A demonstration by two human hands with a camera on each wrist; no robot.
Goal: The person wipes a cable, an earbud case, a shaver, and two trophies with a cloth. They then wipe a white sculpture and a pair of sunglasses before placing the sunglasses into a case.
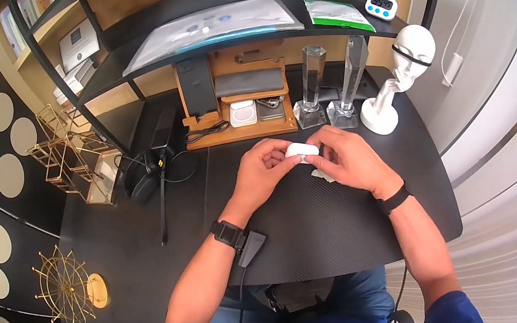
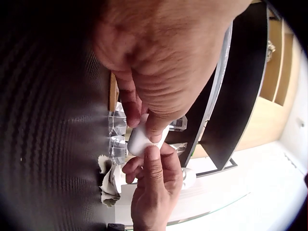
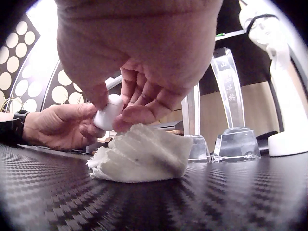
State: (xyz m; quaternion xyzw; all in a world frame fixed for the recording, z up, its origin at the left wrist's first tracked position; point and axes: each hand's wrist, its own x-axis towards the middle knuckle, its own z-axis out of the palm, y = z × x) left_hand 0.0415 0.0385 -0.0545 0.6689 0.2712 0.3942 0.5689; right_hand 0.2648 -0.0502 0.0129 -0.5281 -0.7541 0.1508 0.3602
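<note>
Above the black desk [image 1: 270, 228], a small white earbud case [image 1: 301, 150] is held between both hands. My left hand [image 1: 264, 168] grips its left end, thumb along the near face. On the other end, my right hand [image 1: 348, 157] pinches it between thumb and fingers. The left wrist view shows both thumb tips meeting on the case's face [image 2: 139, 142]. A thin seam runs across the case [image 3: 109, 113] in the right wrist view, and its lid appears closed. Just under the right hand lies a crumpled white tissue [image 3: 144, 156] on the desk.
Behind the hands stand a wooden organizer [image 1: 240, 136], two crystal trophies [image 1: 310, 88] and a white head-shaped stand [image 1: 379, 115]. Black headphones [image 1: 141, 177] and cables lie to the left, near a gold Ferris wheel model [image 1: 68, 289]. A shelf [image 1: 114, 73] spans the back.
</note>
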